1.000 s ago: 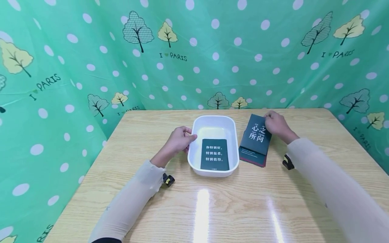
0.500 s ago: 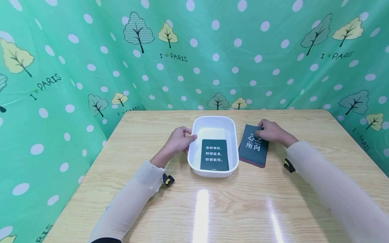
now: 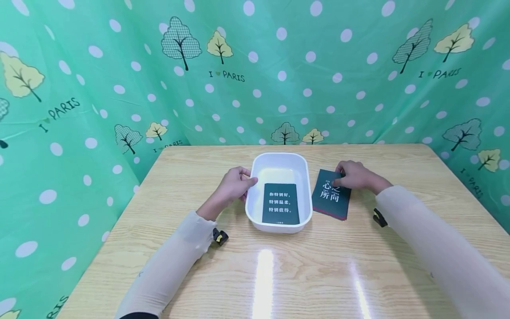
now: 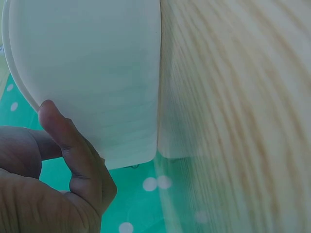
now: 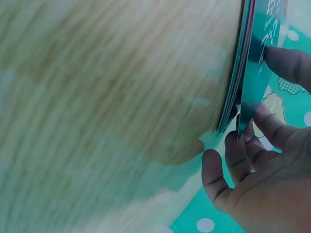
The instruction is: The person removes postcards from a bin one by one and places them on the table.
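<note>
A white plastic tub (image 3: 280, 228) stands near the middle of the table, and my left hand (image 3: 235, 182) grips its left rim. In the left wrist view, the thumb and fingers of my left hand (image 4: 73, 179) hold that rim. A dark green card (image 3: 280, 204) with white writing lies flat inside the tub. Right of the tub is a stack of dark cards with a red edge (image 3: 330, 216). My right hand (image 3: 356, 174) pinches the top card (image 3: 330, 195) by its far right corner. The right wrist view shows this card (image 5: 257, 73) slightly apart from the stack below.
The wooden table (image 3: 318, 274) runs back to a green dotted curtain (image 3: 255, 71), which also hangs along the left side. The tub and the card stack lie close together, with a narrow gap between them.
My right hand has come down and slightly left, bringing the top card from its offset position back over the stack. The left hand and tub have stayed put.
</note>
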